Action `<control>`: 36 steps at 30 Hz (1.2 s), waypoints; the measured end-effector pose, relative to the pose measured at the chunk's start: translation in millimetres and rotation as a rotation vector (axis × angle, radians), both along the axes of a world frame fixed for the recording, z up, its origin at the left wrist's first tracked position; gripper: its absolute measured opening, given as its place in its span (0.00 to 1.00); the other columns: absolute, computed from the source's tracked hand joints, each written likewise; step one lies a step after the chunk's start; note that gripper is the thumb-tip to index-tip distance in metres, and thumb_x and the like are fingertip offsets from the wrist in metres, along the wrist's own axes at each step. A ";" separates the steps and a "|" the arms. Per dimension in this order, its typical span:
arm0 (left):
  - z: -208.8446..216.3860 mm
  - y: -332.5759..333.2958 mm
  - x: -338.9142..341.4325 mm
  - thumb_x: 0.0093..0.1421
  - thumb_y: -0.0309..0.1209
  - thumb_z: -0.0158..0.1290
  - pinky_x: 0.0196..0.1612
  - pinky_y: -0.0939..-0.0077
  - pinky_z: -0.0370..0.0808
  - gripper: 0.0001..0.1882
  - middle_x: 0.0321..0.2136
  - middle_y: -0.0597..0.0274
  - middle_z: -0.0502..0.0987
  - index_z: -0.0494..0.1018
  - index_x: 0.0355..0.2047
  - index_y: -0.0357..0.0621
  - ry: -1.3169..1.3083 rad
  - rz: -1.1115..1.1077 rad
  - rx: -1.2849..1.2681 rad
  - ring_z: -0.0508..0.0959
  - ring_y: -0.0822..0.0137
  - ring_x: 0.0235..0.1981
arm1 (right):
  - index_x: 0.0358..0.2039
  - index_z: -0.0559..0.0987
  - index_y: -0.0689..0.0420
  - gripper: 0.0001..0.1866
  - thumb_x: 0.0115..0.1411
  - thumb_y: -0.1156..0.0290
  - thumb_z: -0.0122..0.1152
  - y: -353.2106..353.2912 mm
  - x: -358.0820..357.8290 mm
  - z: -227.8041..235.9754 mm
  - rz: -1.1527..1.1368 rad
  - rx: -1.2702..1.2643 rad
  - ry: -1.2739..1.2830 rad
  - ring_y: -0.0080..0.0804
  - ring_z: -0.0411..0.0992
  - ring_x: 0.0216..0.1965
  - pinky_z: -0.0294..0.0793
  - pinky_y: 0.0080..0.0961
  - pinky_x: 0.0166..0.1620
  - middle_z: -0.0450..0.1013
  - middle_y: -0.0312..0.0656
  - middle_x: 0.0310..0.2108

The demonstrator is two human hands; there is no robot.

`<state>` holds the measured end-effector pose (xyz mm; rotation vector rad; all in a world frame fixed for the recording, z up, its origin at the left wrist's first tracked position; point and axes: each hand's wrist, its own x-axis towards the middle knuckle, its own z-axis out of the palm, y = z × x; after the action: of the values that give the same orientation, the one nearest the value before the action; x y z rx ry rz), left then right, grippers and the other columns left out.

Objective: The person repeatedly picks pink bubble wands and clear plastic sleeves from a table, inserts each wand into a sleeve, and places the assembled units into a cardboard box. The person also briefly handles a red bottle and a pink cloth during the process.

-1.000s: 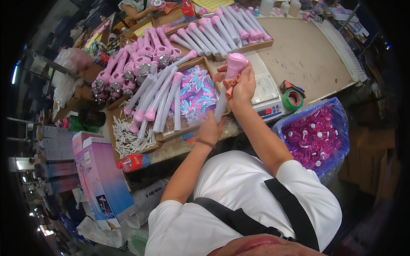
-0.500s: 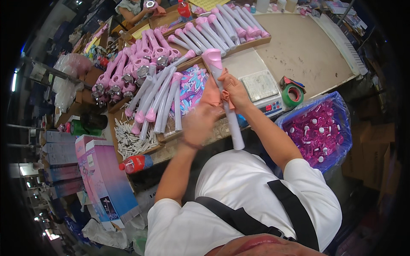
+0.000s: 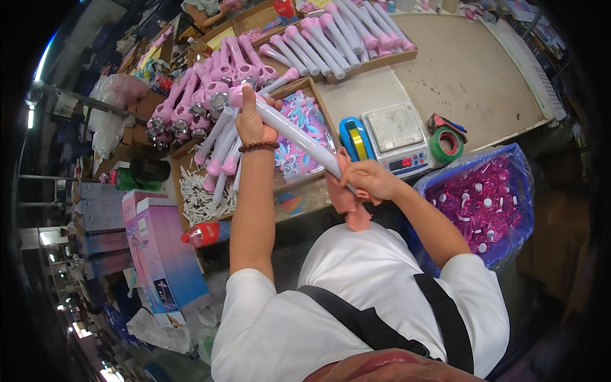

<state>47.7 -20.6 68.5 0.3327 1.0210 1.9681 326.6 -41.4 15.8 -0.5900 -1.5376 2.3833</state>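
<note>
Stretching the left arm almost straight up in the head view, with a beaded bracelet at the wrist, and gripping the upper end of a white tube with the left hand, thumb upright beside the partly hidden pink head. Bending the right arm inward at the elbow and curling the fingers of the right hand tightly round an orange cloth, wrapped about the tube's lower end and hanging toward the white shirt. Holding the tube on a slant between both hands, clear of the worktop and across a box of colourful packets. Crowding the left wrist closely: loose tubes and, farther up, a heap of pink handles. Lying lower left, near the forearm: small white sticks in a box and a red-capped bottle. Standing just right of the packets: a blue tape dispenser, a scale and a green tape roll. Filling the space beyond the right forearm: a blue-lined bin of pink bottles. Spanning the top: a tray of more pink-ended tubes.
</note>
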 end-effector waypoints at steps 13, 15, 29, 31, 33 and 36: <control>-5.5 -0.5 171.4 0.56 0.40 0.56 0.57 0.48 0.64 0.26 0.41 0.59 0.74 0.64 0.53 0.50 -0.108 -0.412 0.416 0.73 0.57 0.47 | 0.51 0.71 0.62 0.24 0.52 0.78 0.62 13.3 106.6 -17.5 -0.804 1.202 -0.103 0.48 0.69 0.38 0.70 0.31 0.40 0.68 0.53 0.39; -7.8 0.9 179.6 0.56 0.39 0.56 0.58 0.47 0.63 0.26 0.42 0.59 0.74 0.63 0.54 0.51 -0.045 -0.478 0.476 0.73 0.56 0.49 | 0.55 0.66 0.65 0.28 0.53 0.75 0.62 13.7 115.5 -20.4 -0.855 1.213 -0.165 0.49 0.70 0.40 0.70 0.32 0.41 0.69 0.54 0.41; -29.6 8.5 230.2 0.60 0.33 0.53 0.54 0.66 0.69 0.28 0.45 0.54 0.72 0.56 0.56 0.39 0.263 -0.599 0.158 0.72 0.60 0.49 | 0.60 0.57 0.65 0.33 0.55 0.75 0.58 22.1 140.1 -15.5 -0.936 0.753 -0.411 0.38 0.75 0.23 0.72 0.27 0.27 0.74 0.51 0.24; -40.7 8.9 249.4 0.60 0.32 0.54 0.51 0.71 0.71 0.28 0.44 0.55 0.72 0.55 0.55 0.35 0.417 -0.660 0.009 0.72 0.63 0.48 | 0.58 0.61 0.64 0.29 0.57 0.72 0.58 21.9 131.8 -17.6 -0.891 0.579 -0.362 0.31 0.75 0.24 0.72 0.25 0.28 0.74 0.50 0.26; -53.9 12.8 257.6 0.59 0.30 0.53 0.47 0.73 0.74 0.26 0.42 0.56 0.74 0.56 0.54 0.34 0.186 -0.722 -0.168 0.73 0.65 0.47 | 0.58 0.61 0.67 0.28 0.58 0.74 0.56 18.8 124.8 -20.0 -0.876 0.419 -0.310 0.21 0.70 0.26 0.70 0.18 0.28 0.71 0.44 0.36; -74.7 54.0 224.4 0.61 0.34 0.51 0.35 0.65 0.80 0.18 0.37 0.55 0.75 0.62 0.45 0.35 0.305 -0.746 -0.291 0.78 0.61 0.38 | 0.57 0.62 0.66 0.27 0.58 0.75 0.56 14.3 122.7 -26.6 -0.886 0.240 -0.231 0.19 0.68 0.31 0.69 0.15 0.33 0.71 0.44 0.42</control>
<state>272.1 33.3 -6.2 0.7425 1.1419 1.1039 449.3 -27.1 -10.8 -1.2057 -1.2292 1.4813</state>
